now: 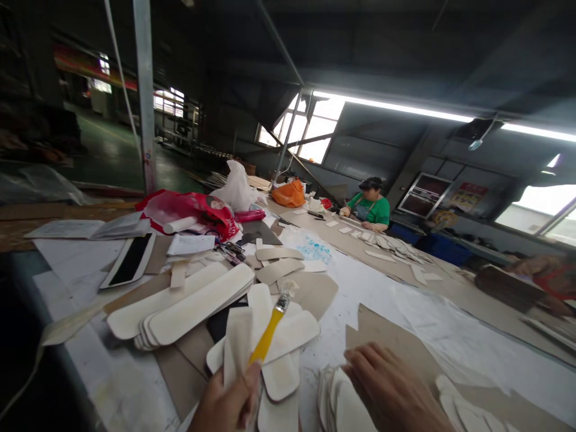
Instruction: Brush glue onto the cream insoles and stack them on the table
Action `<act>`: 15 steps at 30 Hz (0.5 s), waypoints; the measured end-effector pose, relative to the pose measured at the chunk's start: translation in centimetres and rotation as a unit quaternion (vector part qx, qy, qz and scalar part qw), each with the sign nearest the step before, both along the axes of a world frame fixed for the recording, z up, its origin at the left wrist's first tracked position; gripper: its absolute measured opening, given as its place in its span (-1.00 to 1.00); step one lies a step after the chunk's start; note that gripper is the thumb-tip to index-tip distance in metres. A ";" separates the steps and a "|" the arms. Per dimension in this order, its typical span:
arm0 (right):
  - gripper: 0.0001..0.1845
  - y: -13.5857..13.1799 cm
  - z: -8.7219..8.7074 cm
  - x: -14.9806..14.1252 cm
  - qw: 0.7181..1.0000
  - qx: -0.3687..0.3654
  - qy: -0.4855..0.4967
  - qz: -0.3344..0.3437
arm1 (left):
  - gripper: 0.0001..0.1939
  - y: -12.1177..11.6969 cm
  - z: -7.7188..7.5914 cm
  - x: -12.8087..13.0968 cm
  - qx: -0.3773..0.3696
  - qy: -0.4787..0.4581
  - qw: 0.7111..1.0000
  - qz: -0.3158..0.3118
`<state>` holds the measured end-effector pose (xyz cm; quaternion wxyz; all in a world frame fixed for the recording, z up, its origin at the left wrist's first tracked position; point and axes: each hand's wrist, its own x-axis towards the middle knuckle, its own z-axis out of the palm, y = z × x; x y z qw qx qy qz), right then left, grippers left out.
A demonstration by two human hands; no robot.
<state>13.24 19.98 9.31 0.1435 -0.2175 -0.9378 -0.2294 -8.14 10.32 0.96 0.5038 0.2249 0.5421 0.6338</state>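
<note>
My left hand (229,399) is closed around a brush with a yellow handle (266,336). The brush points up and away, and its bristles look caked with something pale. A cream strip (238,339) rises beside the handle from the same hand; whether the fingers grip it too, I cannot tell. My right hand (396,390) has its fingers stretched out over the edge of a stack of white rounded pieces (344,399); contact is unclear. Past the brush, more white rounded pieces (297,333) lie crossed over each other. Left of them is a pile of long cream strips (202,306).
Grey-brown sheets (391,336) lie on the white-covered table (342,282). Farther back are a red plastic bag (180,210), a white bag (236,186) and an orange bag (288,194). A person in green (375,210) works across the table. A metal post (144,96) stands left.
</note>
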 end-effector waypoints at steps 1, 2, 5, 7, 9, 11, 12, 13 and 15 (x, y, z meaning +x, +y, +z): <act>-0.86 1.6 -1.0 0.0 0.999 -0.016 -0.012 -0.044 | -0.53 0.9 0.0 -0.2 0.010 0.035 0.998 0.050; -0.92 3.3 -2.0 0.0 0.995 -0.036 -0.038 -0.087 | -0.54 1.8 0.1 -0.3 0.017 0.067 0.993 0.090; -0.89 8.2 -4.9 -0.6 0.974 -0.091 -0.115 -0.171 | -0.58 4.4 0.1 -0.7 0.016 0.139 0.974 0.176; -0.86 11.0 -6.5 -1.4 0.967 -0.110 -0.144 -0.181 | -0.60 5.8 -0.3 -1.1 0.002 0.177 0.960 0.217; -0.84 13.4 -7.9 -2.3 0.966 -0.118 -0.155 -0.168 | -0.62 6.9 -1.2 -1.4 -0.006 0.198 0.949 0.245; -0.82 15.4 -9.3 -3.0 0.968 -0.129 -0.161 -0.145 | -0.63 7.5 -2.3 -1.7 -0.020 0.195 0.946 0.257; -0.82 16.3 -9.8 -3.3 0.968 -0.134 -0.165 -0.133 | -0.63 7.6 -2.7 -1.8 -0.033 0.187 0.947 0.259; -0.83 17.2 -10.3 -3.5 0.969 -0.138 -0.168 -0.120 | -0.64 7.7 -3.1 -1.9 -0.047 0.179 0.948 0.259; -0.83 18.7 -10.9 -3.6 0.970 -0.140 -0.173 -0.098 | -0.67 7.7 -3.6 -1.8 -0.084 0.170 0.948 0.257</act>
